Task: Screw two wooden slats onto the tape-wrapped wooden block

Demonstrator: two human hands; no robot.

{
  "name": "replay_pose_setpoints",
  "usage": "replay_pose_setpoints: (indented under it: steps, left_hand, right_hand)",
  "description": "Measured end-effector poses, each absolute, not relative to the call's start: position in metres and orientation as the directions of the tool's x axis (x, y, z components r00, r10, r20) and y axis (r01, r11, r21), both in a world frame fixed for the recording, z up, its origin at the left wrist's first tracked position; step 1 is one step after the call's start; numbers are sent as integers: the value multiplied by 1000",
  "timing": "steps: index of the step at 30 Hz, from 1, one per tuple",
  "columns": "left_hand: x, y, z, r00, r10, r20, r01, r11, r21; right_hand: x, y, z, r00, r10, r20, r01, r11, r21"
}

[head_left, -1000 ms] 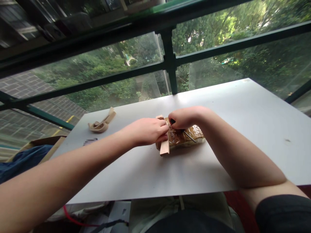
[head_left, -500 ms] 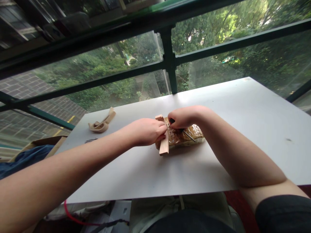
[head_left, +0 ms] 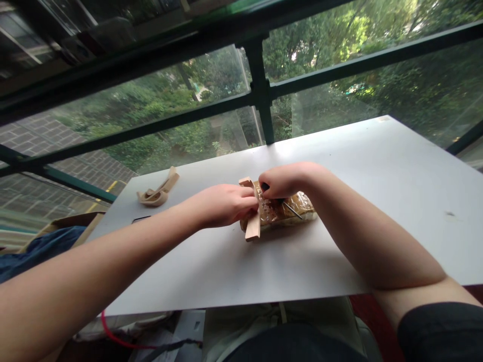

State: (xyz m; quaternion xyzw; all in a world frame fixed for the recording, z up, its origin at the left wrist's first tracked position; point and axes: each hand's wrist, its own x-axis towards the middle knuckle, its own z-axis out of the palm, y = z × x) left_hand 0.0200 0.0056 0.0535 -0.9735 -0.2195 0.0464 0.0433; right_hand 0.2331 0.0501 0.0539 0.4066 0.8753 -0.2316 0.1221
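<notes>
My left hand (head_left: 231,205) is closed around a pale, notched wooden strip (head_left: 252,232), which lies across the left end of a bundle (head_left: 273,215) wrapped in shiny brown tape. Over the middle of that bundle, my right hand (head_left: 283,180) grips what looks like a screwdriver (head_left: 293,210). Part of its black handle shows between the fingers, and the thin metal shaft slants out below the hand, toward the lower right. My fingers hide much of the handle and the middle of the strip.
All this rests on a white table (head_left: 196,271). Curved wooden pieces (head_left: 156,193) lie at its far left. A dark flat object (head_left: 141,219) is partly hidden behind my left forearm. Green-framed windows (head_left: 260,70) border the far edge, and a box with blue cloth (head_left: 49,246) stands left.
Both hands keep their grips and stay at the bundle. The whole view has shifted slightly; any movement of the tool is too small to make out.
</notes>
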Motion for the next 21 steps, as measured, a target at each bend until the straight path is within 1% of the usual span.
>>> replay_pose_setpoints:
  steps: [5,9,12,15,21]
  left_hand:
    - [25,4,43,819,569,-75,555,-818,-149]
    - [32,-3,44,685,721,-107,707,-693,-141]
    - [36,-4,42,557,819,-142,815,-571,-101]
    - [40,-1,38,486,857,-170,862,-502,-66]
    - [42,3,41,481,865,-145,866,-494,-75]
  right_hand:
    - [232,47,57,-638,654,-407,770,562,-304]
    - [232,47,58,-640,652,-406,768,560,-310]
    - [232,47,58,-645,648,-406,764,561,-318]
    - [231,47,59,-649,647,-401,760,565,-321]
    - [231,48,56,-652,649,-391,758,573,-313]
